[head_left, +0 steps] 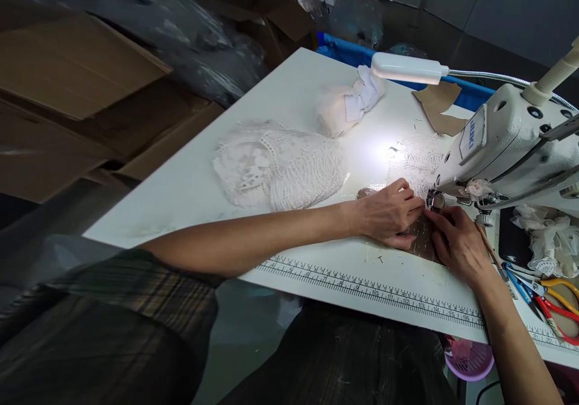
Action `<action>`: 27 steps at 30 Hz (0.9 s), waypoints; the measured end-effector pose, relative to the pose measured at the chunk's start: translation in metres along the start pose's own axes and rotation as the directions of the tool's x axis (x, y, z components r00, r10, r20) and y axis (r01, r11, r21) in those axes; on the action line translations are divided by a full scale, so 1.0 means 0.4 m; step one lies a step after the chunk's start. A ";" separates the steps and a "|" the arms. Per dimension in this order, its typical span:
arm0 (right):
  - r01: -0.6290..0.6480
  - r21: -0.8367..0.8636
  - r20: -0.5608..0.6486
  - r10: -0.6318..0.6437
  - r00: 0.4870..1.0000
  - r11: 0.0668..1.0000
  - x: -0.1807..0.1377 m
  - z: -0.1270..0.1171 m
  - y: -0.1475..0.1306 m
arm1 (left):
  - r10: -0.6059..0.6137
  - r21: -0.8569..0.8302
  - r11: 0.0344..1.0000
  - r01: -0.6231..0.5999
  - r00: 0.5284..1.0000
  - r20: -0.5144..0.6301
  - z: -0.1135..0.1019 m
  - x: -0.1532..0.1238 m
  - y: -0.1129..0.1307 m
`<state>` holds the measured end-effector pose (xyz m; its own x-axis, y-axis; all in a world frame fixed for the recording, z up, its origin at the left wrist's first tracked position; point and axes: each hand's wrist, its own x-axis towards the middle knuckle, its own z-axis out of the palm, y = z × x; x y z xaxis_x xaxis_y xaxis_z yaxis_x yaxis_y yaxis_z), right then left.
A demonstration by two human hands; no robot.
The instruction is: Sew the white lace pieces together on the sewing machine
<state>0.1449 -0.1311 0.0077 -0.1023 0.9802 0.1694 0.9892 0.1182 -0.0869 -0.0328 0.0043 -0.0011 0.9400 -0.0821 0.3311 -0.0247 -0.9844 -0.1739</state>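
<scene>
My left hand [389, 212] rests on a small brownish piece of fabric [423, 242] in front of the presser foot [435, 200] of a white sewing machine [506, 145], its fingers curled and pressed onto the cloth. My right hand [459, 242] lies beside it on the same piece, fingertips pinched together close to the needle. White lace [418, 157] runs out behind the needle under the lamp's light.
A heap of white lace pieces [278, 166] lies left of centre on the white table [190, 188], a wrapped bundle [346, 106] behind it. Scissors and snips [549, 299] sit at the right edge. A printed ruler [362, 284] lines the front edge. Cardboard boxes [72, 91] stand to the left.
</scene>
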 end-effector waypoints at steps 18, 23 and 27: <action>-0.050 0.038 -0.043 0.052 0.998 0.998 0.007 0.010 -0.014 | -0.047 -0.045 0.998 0.049 0.998 0.045 -0.010 0.007 -0.013; -0.130 0.314 -0.036 0.149 0.988 0.941 -0.010 -0.011 0.013 | -0.061 -0.053 0.996 0.067 0.993 0.104 -0.014 0.010 -0.019; -0.254 0.513 0.027 0.280 0.960 0.820 -0.006 -0.025 0.052 | -0.073 -0.065 0.995 0.082 0.989 0.130 -0.013 0.012 -0.022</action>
<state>0.1666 -0.1327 0.0154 0.1758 0.9781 0.1112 0.7829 -0.0705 -0.6181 -0.0298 0.0116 0.0069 0.9755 0.0104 0.2199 0.0300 -0.9959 -0.0858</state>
